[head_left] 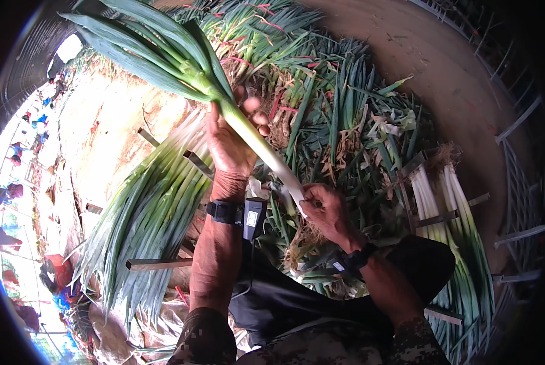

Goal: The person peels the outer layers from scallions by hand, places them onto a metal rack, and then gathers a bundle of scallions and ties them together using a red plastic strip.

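A large green onion (pixel 253 135) lies slantwise across the middle of the view. Its broad green leaves spread to the upper left and its white end points to the lower right. My left hand (pixel 231 149) is wrapped round the stalk below the leaves, fingertips showing on the far side. Lower down, my right hand (pixel 330 213) pinches the white end, with thumb and fingers closed there. Stringy roots (pixel 306 237) hang just under the right hand. Dark bands with small devices sit on both wrists.
Left of me, a pile of green onions (pixel 147 213) rests on a metal-barred rack (pixel 157 264). More green onions (pixel 452 225) lie across bars at my right. Ahead, tied bundles (pixel 266 30) and loose leaves (pixel 345 121) cover the ground. A metal railing (pixel 519 170) stands at the far right.
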Demonstrator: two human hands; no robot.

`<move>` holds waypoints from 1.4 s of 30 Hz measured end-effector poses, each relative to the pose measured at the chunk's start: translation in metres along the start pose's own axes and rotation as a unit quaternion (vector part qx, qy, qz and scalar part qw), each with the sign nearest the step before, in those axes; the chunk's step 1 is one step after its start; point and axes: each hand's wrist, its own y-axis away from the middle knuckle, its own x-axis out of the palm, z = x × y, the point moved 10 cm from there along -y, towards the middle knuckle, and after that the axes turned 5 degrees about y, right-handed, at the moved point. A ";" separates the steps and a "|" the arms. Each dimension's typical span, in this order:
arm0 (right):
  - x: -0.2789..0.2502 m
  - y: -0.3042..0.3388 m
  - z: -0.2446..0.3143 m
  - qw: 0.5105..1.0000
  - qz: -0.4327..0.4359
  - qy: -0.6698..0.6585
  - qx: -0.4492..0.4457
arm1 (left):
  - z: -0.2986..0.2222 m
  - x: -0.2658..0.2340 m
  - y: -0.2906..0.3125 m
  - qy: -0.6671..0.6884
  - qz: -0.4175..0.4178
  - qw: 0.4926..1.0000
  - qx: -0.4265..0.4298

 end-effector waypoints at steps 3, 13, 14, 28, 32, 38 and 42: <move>0.000 0.007 0.019 0.999 -0.030 0.017 -0.031 | -0.002 -0.010 -0.006 -0.050 0.023 0.998 0.030; 0.011 0.065 0.020 0.952 0.151 0.240 -0.118 | -0.032 -0.047 -0.004 -0.181 -0.165 0.960 0.137; 0.004 0.064 0.029 0.957 0.145 0.225 -0.112 | -0.033 -0.044 -0.004 -0.168 -0.160 0.962 0.146; -0.024 0.009 -0.004 0.986 0.063 0.144 0.059 | -0.028 -0.038 -0.006 -0.088 -0.083 0.988 0.097; -0.019 0.008 0.002 0.978 0.042 0.201 0.023 | -0.034 -0.048 -0.007 -0.059 -0.107 0.986 0.113; -0.021 0.012 0.001 0.975 0.000 0.223 -0.014 | -0.026 -0.035 -0.007 -0.026 -0.032 0.996 0.078; -0.026 0.014 -0.030 0.990 -0.023 0.132 0.049 | -0.025 -0.013 -0.003 0.013 0.106 0.993 0.045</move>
